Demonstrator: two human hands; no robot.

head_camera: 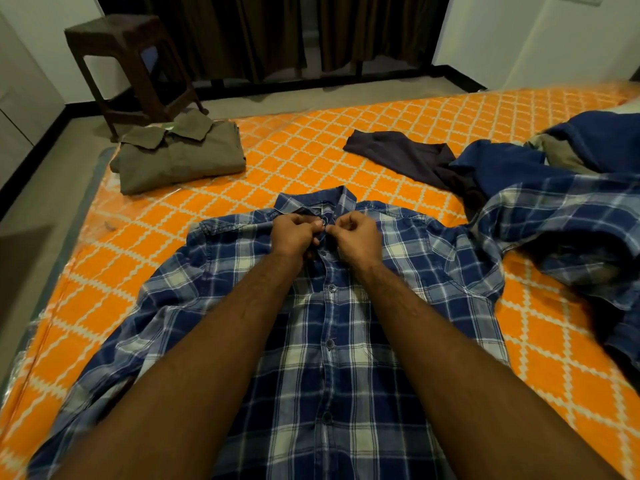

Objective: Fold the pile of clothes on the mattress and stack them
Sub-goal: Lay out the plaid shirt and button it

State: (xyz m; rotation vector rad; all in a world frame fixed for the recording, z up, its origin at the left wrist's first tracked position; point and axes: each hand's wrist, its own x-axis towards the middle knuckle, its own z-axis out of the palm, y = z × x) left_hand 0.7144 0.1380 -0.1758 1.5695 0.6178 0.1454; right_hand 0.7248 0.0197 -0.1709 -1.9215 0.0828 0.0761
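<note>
head view: both hands at the collar button of a soft plaid shirt

the blue plaid shirt (332, 341) lies front-up and spread on the orange mattress (294, 161), collar away from the person, its right sleeve trailing into the unfolded heap (554, 174) to the right. it looks light and limp, likely to wrinkle and slide under any pull, so it is best taken at firm edges: the placket, collar or shoulder seams. the left hand (294, 233) and right hand (356, 237) meet just below the collar, fingers curled, thumb and fingertips pinching the placket on either side of the top button (322, 222). both forearms reach straight out, nearly parallel. an olive shirt (180, 154) sits folded at the far left corner.
</note>
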